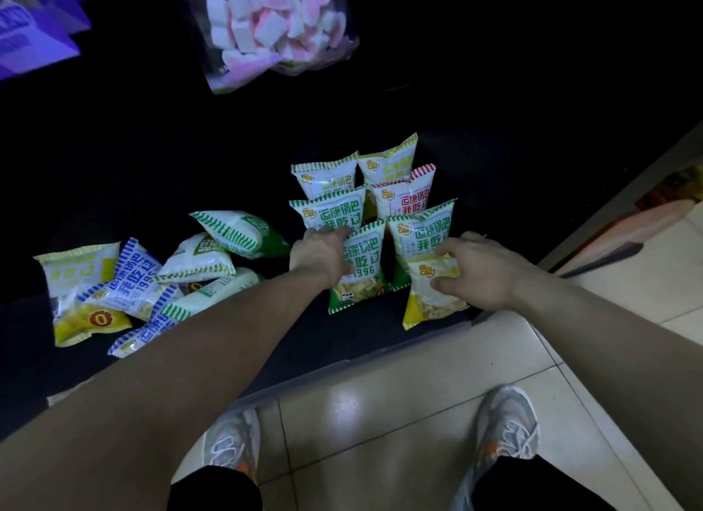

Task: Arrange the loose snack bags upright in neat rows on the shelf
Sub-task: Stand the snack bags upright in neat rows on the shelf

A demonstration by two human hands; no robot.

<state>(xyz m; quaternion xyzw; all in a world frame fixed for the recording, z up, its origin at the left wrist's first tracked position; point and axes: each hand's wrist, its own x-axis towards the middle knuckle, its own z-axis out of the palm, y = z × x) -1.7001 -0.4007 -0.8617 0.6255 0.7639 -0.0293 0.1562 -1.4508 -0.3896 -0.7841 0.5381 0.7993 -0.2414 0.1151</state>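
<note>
A: Rows status?
B: Two rows, upright, at shelf (361, 333) right end, running front to back. Left row: three green; left hand (321, 257) grips front green bag (364, 261) at its top. Right row: yellow bag (430, 301) nearest shelf front, pinched by right hand (483, 270), then green, red bag (404, 198), yellow-green.
A: Loose ones?
B: Pile (152, 282) at shelf left: yellow, blue, green bags, flat or tilted, overlapping.

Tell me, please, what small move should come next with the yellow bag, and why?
Probably stand the yellow bag upright against the green bag behind it, then release: the right hand grips its top at the front of the right row, tilted, while the left hand holds the neighbouring front bag.
</note>
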